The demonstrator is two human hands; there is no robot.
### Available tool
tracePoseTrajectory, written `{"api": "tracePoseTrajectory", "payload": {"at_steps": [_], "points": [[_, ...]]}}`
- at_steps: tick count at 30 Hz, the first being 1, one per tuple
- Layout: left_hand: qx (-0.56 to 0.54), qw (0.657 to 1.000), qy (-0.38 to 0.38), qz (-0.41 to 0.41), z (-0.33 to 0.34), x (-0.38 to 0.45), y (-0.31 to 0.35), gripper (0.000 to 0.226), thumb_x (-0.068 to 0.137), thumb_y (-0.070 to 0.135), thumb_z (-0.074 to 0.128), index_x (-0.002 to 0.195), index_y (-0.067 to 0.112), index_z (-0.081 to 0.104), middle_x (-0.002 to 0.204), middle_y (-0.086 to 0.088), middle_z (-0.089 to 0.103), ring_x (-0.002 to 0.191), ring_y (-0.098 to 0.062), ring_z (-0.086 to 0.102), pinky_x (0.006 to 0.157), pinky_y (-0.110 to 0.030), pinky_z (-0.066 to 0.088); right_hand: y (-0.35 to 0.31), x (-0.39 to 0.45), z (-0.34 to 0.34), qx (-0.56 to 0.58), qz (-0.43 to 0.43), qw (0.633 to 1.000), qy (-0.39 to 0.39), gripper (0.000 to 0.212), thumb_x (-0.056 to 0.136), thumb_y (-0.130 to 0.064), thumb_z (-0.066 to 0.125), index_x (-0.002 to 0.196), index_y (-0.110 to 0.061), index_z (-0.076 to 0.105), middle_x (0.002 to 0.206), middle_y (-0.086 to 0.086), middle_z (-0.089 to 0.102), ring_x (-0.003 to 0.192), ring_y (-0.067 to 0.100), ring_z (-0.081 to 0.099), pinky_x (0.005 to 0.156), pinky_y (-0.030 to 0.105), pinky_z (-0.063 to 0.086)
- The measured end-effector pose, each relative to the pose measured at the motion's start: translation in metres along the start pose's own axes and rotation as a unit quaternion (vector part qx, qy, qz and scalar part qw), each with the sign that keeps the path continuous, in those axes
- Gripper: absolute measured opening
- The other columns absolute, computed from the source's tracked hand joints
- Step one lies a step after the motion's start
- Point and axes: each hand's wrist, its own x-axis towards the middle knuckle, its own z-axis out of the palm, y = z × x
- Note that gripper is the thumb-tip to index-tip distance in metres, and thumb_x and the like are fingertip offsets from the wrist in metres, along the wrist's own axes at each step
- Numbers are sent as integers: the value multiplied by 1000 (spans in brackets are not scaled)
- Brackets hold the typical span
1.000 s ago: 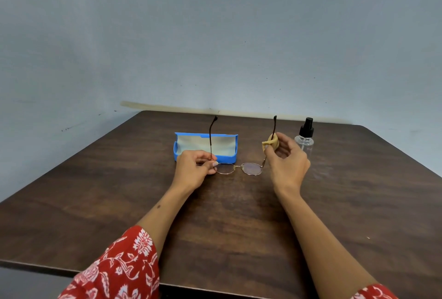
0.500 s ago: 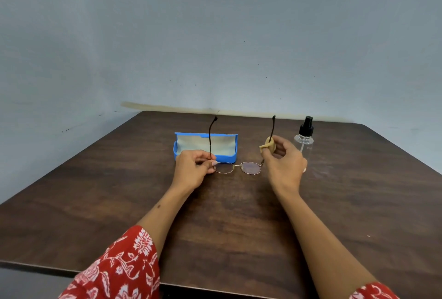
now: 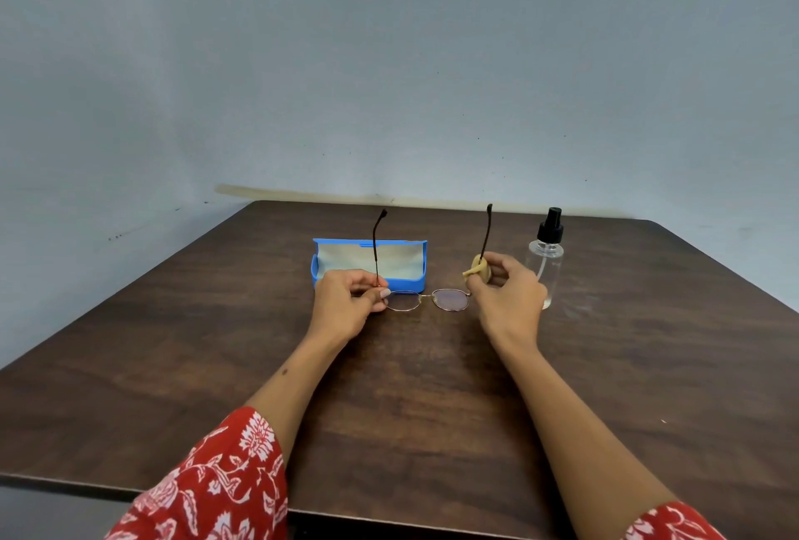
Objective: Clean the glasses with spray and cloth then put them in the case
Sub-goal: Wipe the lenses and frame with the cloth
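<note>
Surface: we work at a dark wooden table [image 3: 410, 410] set against a pale blue-grey wall [image 3: 389, 64].
Sleeves: our red floral sleeves [image 3: 216, 483] show at the near edge, one at each lower corner.
Left hand: our left hand [image 3: 346, 306] pinches the glasses at their left hinge, thumb and fingers curled on the foot of the left temple arm.
Right hand: our right hand [image 3: 506, 297] pinches a small yellow cloth [image 3: 477, 271] around the lower part of the right temple arm.
Glasses: the glasses [image 3: 428, 299] sit between our hands, mid-table, lenses low over the wood and both dark temple arms pointing straight up; we cannot tell if the lenses touch the table.
Case: the blue case [image 3: 367, 265] lies open just beyond the glasses, its pale lining facing us, partly hidden by our left hand.
Spray: the clear spray bottle [image 3: 547, 258] with a black nozzle stands upright to the right, just behind our right hand.
</note>
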Motion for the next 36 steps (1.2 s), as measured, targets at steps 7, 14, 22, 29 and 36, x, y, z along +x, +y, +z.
{"api": "tracePoseTrajectory", "payload": {"at_steps": [7,14,22,29,36], "points": [[-7,1000,-6,-4,0,0,0,11,81,1,67,92,4,69,80,-6,69,73,-13,69,62,-12,55,-10,0,-1,68,-26,997,40,27,82,-5,67,109,-11,67,82,-8,63,73,-2,60,72,8,50],[-9,1000,-13,5,0,1,-3,8,81,0,67,87,5,69,79,-8,69,69,-12,69,66,-16,57,-13,0,-1,77,-34,995,45,28,83,-6,67,110,-10,66,83,-9,63,70,-11,59,72,7,49],[-3,1000,-15,12,1,0,-3,9,82,-1,67,89,2,70,80,-8,69,68,-11,68,64,-14,56,0,-1,-1,1,0,1000,2,29,79,-8,69,108,-11,66,82,-5,66,72,2,61,79,22,54],[1,1000,-15,12,1,0,-5,8,82,0,67,89,1,70,78,-6,69,65,-9,67,64,-14,56,-16,-1,-2,67,-73,993,57,36,85,-1,63,119,-11,60,93,-4,64,84,8,63,76,4,45],[-11,1000,-14,7,1,1,-4,10,81,-1,67,91,3,70,79,-6,69,70,-13,69,68,-19,58,-2,-2,-1,-18,-12,1000,-4,29,80,-6,67,110,-9,65,84,-3,65,76,10,63,80,31,54]]}}
